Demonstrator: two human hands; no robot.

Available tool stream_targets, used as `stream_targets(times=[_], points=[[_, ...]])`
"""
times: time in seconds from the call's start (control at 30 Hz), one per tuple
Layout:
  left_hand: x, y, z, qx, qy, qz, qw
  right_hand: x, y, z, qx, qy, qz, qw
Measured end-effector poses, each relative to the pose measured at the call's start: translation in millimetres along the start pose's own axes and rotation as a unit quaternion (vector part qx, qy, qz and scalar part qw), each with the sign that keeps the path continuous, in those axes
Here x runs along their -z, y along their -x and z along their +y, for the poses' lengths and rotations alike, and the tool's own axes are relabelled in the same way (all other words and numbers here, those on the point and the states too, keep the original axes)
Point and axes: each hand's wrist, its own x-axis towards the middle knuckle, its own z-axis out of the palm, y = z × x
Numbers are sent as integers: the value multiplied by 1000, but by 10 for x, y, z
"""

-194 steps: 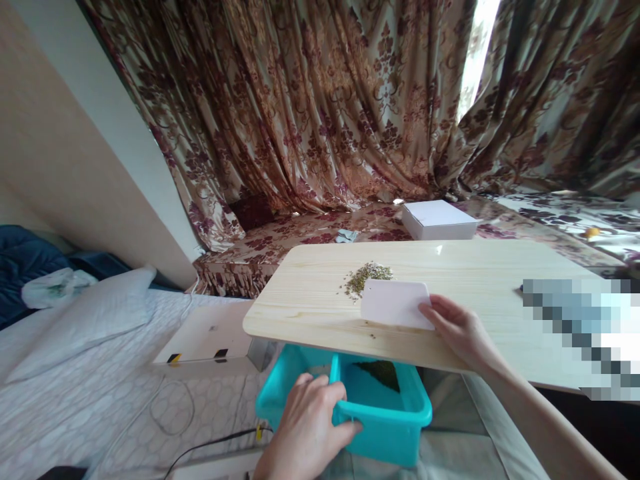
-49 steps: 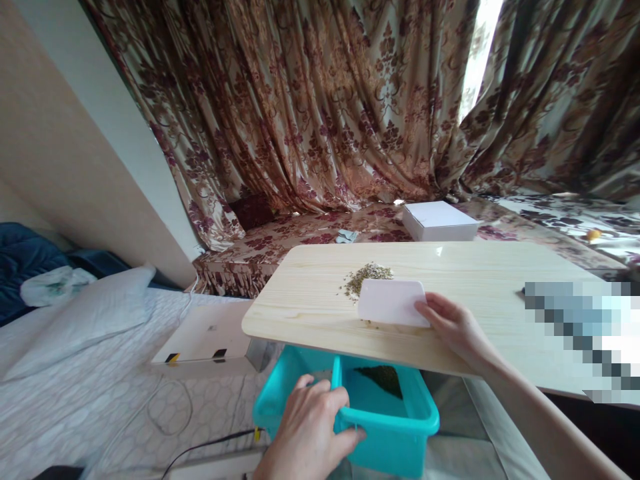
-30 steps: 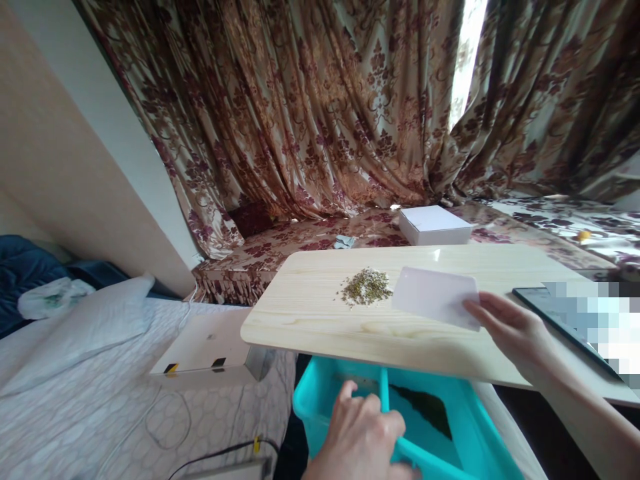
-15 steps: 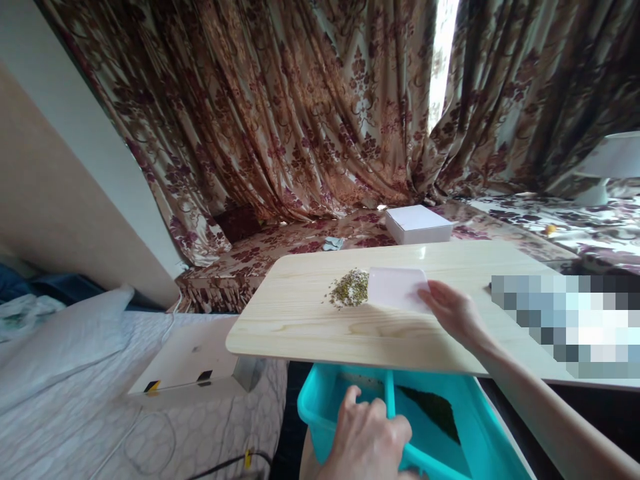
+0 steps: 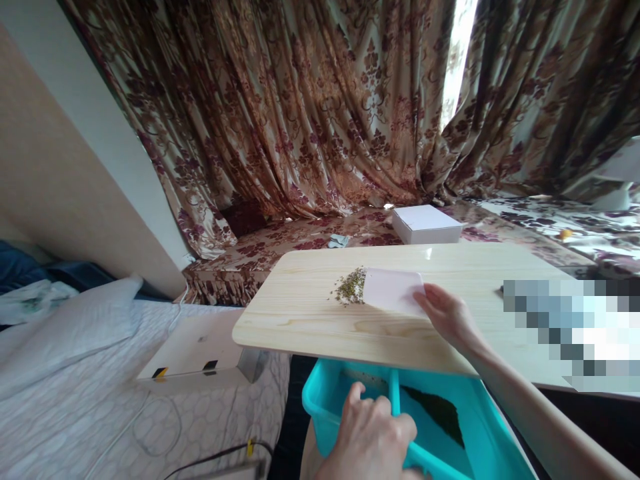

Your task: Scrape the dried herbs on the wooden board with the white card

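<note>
My right hand (image 5: 445, 313) pinches the near right edge of a thin pale-pink plastic sheet (image 5: 393, 290), held low over the wooden table. The sheet's left edge meets a loose heap of small green and whitish grains (image 5: 351, 288) and covers part of it. Below the table's front edge is a turquoise divided bin (image 5: 320, 393). My left hand (image 5: 373, 433) is curled over the bin's near side by the divider (image 5: 395, 393), gripping it; its fingertips are partly hidden. In the bin's right compartment lies a layer of dark green grains (image 5: 440, 417).
The light wooden tabletop (image 5: 290, 327) has a blurred-out object (image 5: 565, 333) at its right. Behind it, a white box (image 5: 427, 223) and a small grey cloth (image 5: 339, 241) lie on a flowered ledge. A white carton (image 5: 200, 350) and cables are on the bed at left.
The pink sheet has slid left over the heap, so less of the grains shows. My left hand keeps its place on the bin. The view has shifted slightly.
</note>
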Motion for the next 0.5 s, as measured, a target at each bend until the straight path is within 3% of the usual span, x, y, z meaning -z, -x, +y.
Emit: stream_targets(times=[0.17, 0.5], points=[[-2, 22, 3, -4, 5, 3, 1000, -48, 42, -23, 2, -6, -29, 1000], [-1, 47, -27, 5, 11, 8, 1000, 98, 102, -51, -3, 10, -17, 1000]])
